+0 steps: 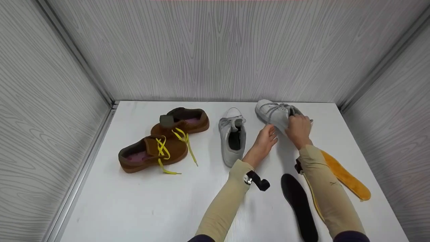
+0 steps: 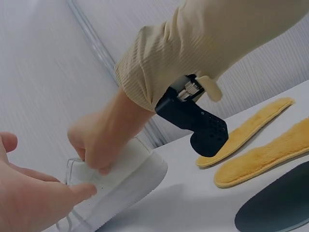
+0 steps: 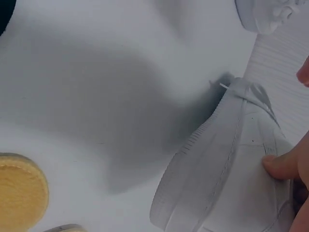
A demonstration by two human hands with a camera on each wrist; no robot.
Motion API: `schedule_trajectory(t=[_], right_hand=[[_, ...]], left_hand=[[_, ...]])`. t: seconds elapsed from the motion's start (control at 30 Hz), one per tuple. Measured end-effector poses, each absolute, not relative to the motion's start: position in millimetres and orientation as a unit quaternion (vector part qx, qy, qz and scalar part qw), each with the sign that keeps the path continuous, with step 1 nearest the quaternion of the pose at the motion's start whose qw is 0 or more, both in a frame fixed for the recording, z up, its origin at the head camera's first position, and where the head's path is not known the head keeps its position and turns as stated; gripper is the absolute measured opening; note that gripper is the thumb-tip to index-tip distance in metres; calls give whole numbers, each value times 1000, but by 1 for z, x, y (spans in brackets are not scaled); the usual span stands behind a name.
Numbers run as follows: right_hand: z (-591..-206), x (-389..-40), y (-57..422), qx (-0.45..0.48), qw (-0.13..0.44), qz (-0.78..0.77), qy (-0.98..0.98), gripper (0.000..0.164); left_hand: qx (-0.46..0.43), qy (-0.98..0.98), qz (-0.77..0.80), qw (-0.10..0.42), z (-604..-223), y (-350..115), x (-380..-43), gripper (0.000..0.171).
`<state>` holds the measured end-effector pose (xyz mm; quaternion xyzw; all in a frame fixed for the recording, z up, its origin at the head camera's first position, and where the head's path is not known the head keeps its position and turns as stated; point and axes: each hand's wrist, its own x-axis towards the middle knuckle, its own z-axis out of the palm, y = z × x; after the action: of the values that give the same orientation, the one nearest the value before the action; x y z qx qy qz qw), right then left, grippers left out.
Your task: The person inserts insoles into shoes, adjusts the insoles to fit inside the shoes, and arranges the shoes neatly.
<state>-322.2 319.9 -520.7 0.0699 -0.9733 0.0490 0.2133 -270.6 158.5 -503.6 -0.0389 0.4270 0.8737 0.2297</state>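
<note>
My right hand (image 1: 299, 130) grips the collar of a white sneaker (image 1: 278, 114) with grey laces at the back right of the table. In the right wrist view the thumb (image 3: 282, 166) presses on the outside of the sneaker's upper, and the sneaker is tilted. Beside its laces is my left hand (image 1: 263, 144), fingers loosely extended. In the left wrist view that left hand (image 2: 34, 198) overlaps the sneaker's front part. The fingers of the right hand inside the shoe opening are hidden.
A second white sneaker (image 1: 226, 144) stands left of my left hand. Two brown shoes (image 1: 174, 149) with yellow laces lie farther left. A black insole (image 1: 299, 205) and yellow fuzzy insoles (image 1: 349, 178) lie at the right, one partly under the right forearm. Panels wall the table.
</note>
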Motion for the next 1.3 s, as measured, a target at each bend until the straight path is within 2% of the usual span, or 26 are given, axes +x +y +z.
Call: schedule_trajectory(t=[0.2, 0.37, 0.53, 0.77, 0.93, 1.3], right_hand=[[-502, -303, 301, 34, 210, 66, -975, 28], [-485, -283, 279, 10, 225, 103, -969, 25], [-469, -258, 258, 0, 272, 136, -953, 17], [-452, -217, 228, -8, 320, 153, -935, 14], [-447, -187, 213, -10, 338, 165, -926, 19], [-469, -123, 186, -16, 356, 166, -920, 23]], left_hand=[[-18, 452, 863, 227, -500, 161, -272, 64], [-6, 476, 853, 211, -500, 157, -264, 64], [29, 510, 837, 197, -496, 151, -252, 62], [101, 530, 827, 156, -484, 133, -220, 59], [134, 536, 818, 162, -478, 116, -194, 62], [192, 599, 763, 150, -495, 85, -138, 65]])
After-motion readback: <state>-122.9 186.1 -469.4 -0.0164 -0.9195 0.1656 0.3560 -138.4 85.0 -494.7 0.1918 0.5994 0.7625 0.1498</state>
